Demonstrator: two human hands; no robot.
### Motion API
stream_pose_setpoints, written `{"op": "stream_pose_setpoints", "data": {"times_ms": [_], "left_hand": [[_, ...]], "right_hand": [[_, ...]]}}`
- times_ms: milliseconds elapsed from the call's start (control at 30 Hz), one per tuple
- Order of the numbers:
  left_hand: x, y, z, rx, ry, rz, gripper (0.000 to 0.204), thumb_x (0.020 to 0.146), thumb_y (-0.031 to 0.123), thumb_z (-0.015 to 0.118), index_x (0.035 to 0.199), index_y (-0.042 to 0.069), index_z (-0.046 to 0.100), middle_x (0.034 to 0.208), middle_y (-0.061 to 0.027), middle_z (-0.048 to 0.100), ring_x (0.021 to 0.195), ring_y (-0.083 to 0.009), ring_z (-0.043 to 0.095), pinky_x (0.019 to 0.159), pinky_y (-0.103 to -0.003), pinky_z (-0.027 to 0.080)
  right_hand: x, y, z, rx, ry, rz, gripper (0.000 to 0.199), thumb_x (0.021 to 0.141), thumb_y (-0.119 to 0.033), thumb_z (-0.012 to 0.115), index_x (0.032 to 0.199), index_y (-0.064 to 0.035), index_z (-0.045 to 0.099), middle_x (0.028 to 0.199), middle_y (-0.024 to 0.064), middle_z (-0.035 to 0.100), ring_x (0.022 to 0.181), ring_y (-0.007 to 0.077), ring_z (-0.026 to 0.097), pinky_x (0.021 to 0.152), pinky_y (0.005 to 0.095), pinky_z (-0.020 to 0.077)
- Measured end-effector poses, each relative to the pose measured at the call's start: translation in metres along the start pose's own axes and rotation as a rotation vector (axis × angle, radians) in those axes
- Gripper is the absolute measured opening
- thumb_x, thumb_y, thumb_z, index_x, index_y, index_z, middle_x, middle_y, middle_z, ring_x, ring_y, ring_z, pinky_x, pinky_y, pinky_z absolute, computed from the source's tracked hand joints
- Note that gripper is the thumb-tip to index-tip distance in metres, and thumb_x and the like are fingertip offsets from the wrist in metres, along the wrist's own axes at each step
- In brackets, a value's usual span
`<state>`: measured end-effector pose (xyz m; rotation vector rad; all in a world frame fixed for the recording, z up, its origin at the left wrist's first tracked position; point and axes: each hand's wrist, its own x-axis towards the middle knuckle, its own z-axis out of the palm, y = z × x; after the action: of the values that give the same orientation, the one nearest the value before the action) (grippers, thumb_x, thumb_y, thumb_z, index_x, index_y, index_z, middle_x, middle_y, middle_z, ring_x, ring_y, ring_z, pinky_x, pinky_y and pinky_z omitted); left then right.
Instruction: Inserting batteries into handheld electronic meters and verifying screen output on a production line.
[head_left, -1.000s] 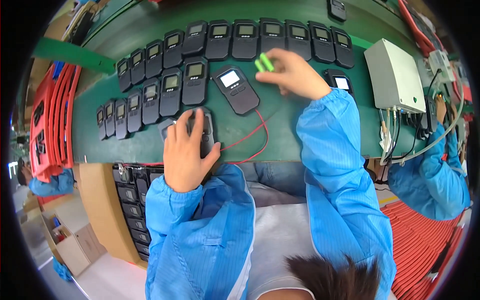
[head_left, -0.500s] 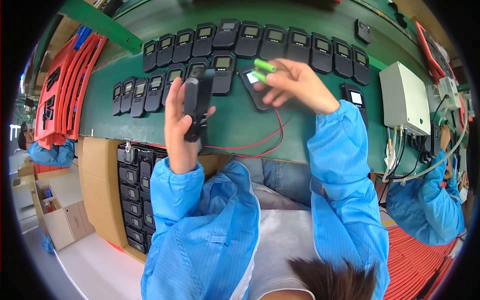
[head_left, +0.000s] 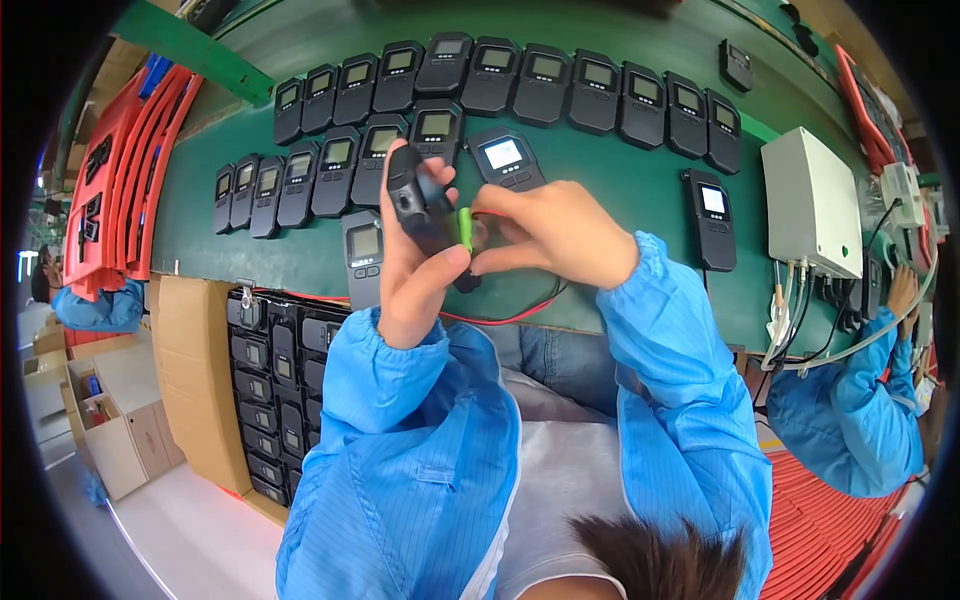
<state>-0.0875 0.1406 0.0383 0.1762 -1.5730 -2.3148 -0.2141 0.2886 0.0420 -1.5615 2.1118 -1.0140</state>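
Note:
My left hand [head_left: 405, 300] is wrapped round a black handheld device [head_left: 422, 215], tilted on its edge above the bench. Against the side of that device, my right hand [head_left: 575, 235] pinches a green cylindrical battery [head_left: 465, 229]. The battery's lower part and the device's inner side are hidden by my fingers. Just beyond my hands lies a similar device with a lit screen [head_left: 506, 155]. Another device [head_left: 363, 252] rests on the bench beside my left wrist. A red wire [head_left: 515, 316] runs along the bench edge below my right hand.
Rows of black devices [head_left: 545, 85] stand across the green bench [head_left: 620, 190]. At right are a lit device [head_left: 712, 215] and a white box with cables [head_left: 810, 200]. A carton [head_left: 190, 380] of devices stands by the bench at left. A co-worker's blue sleeve [head_left: 850, 420] shows at right.
My right hand has moved left and down, bringing the green battery from open space to the device. My left hand has shifted right and tilted the device; another device now shows on the bench beside it.

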Motion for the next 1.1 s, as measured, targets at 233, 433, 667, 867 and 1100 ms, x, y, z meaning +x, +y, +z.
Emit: {"op": "stream_pose_setpoints", "data": {"times_ms": [233,433,667,867,1100], "left_hand": [[0.003,-0.005,-0.007,0.105,0.002,0.187,0.098,0.072,0.008,0.069,0.152,0.01,0.013,0.141,-0.0087,0.035,0.13,-0.0246,0.037,0.111,-0.04,0.027],[0.006,0.001,-0.007,-0.144,0.085,0.216,0.099,0.071,0.005,0.07,0.151,0.009,0.011,0.139,-0.0066,0.037,0.126,-0.0266,0.044,0.114,-0.044,0.026],[-0.005,-0.006,-0.003,-0.115,-0.006,0.325,0.101,0.07,0.002,0.07,0.151,0.009,0.01,0.139,-0.0056,0.037,0.127,-0.0261,0.043,0.114,-0.044,0.025],[-0.004,-0.006,-0.001,-0.142,0.09,0.343,0.101,0.07,0.002,0.071,0.151,0.01,0.011,0.138,-0.0052,0.037,0.128,-0.0253,0.04,0.115,-0.044,0.024],[-0.008,-0.006,0.008,-0.181,0.043,0.318,0.103,0.067,0.001,0.074,0.149,0.013,0.015,0.138,-0.0059,0.036,0.127,-0.0255,0.041,0.115,-0.044,0.025]], "right_hand": [[-0.003,-0.011,0.012,0.14,0.007,-0.066,0.04,0.086,-0.034,0.067,0.111,-0.0042,0.054,0.074,0.0108,0.061,0.067,0.0316,0.063,0.058,0.039,0.0476],[-0.004,-0.011,0.014,0.488,0.002,-0.01,0.03,0.09,-0.026,0.065,0.106,-0.0023,0.054,0.083,0.0107,0.061,0.073,0.0204,0.062,0.064,0.0339,0.0479],[0.0,-0.01,0.011,0.444,0.094,0.113,0.033,0.085,-0.019,0.073,0.108,-0.0026,0.055,0.089,0.0077,0.061,0.072,0.0128,0.058,0.062,0.0286,0.0462],[0.0,-0.016,0.016,0.315,0.162,-0.166,0.032,0.082,-0.009,0.076,0.106,-0.0032,0.056,0.085,0.0028,0.061,0.072,0.0099,0.056,0.061,0.0267,0.0453],[0.001,-0.01,0.018,0.678,0.164,0.206,0.028,0.083,-0.006,0.073,0.105,-0.0004,0.057,0.09,0.0033,0.064,0.082,0.0111,0.06,0.068,0.0277,0.051]]}}
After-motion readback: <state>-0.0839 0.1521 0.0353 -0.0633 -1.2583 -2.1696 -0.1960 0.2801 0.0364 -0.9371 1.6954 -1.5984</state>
